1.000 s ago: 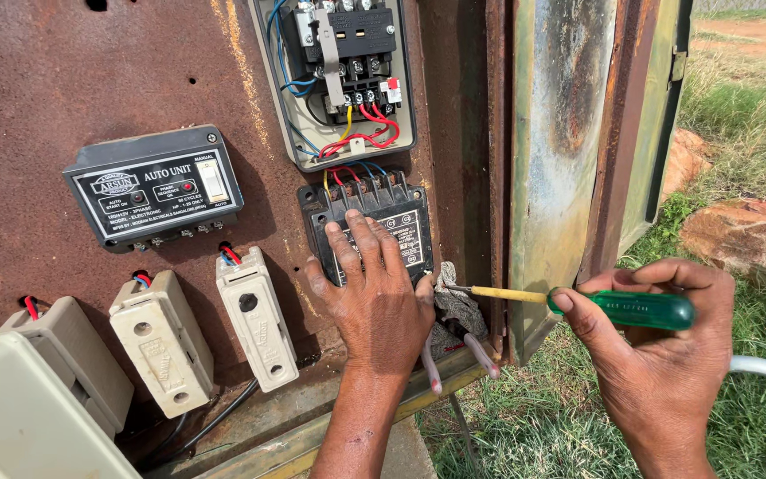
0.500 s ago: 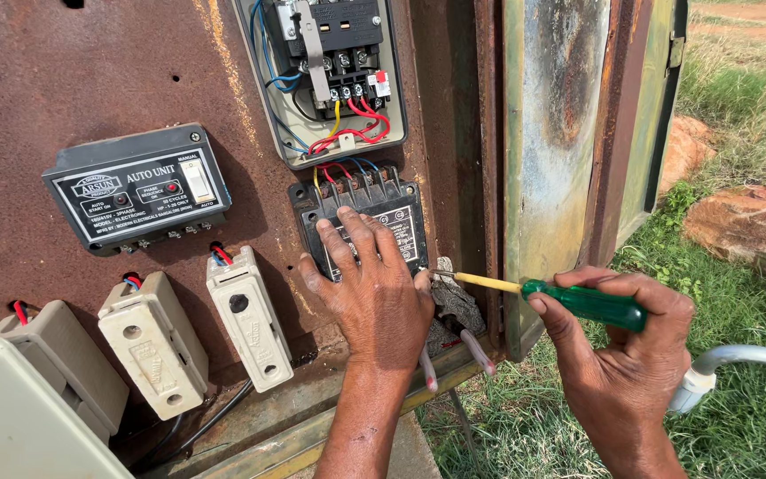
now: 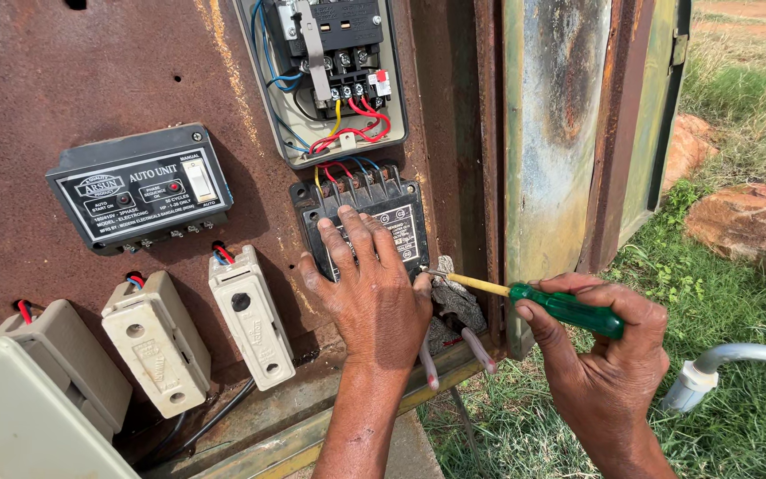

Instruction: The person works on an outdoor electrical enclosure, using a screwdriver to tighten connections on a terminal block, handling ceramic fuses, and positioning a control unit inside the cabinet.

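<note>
Presently, the green-handled screwdriver (image 3: 538, 300) lies nearly level, its yellow-sleeved shaft pointing left with the tip at the lower right corner of the black relay block (image 3: 367, 217). The right hand (image 3: 609, 359) is clamped around the green handle, thumb beneath and fingers curled over the top. The left hand (image 3: 370, 297) lies flat on the face of the relay block, fingers spread and pressed against it, gripping nothing. The block is fixed to the rusted steel panel (image 3: 64, 89), directly under the left fingertips. Between the two hands, a wad of grey cloth (image 3: 456, 302) and two pale cable ends (image 3: 454, 355) hang below the screwdriver tip. Above the left hand sits an open contactor box (image 3: 330, 71) with red, blue and yellow wires. Left of the left hand are a black control unit (image 3: 139, 188) and cream fuse carriers (image 3: 250, 318). Behind the right hand stands the cabinet door (image 3: 551, 124); right of it, a grey hose (image 3: 738, 362) lies on grass.
</note>
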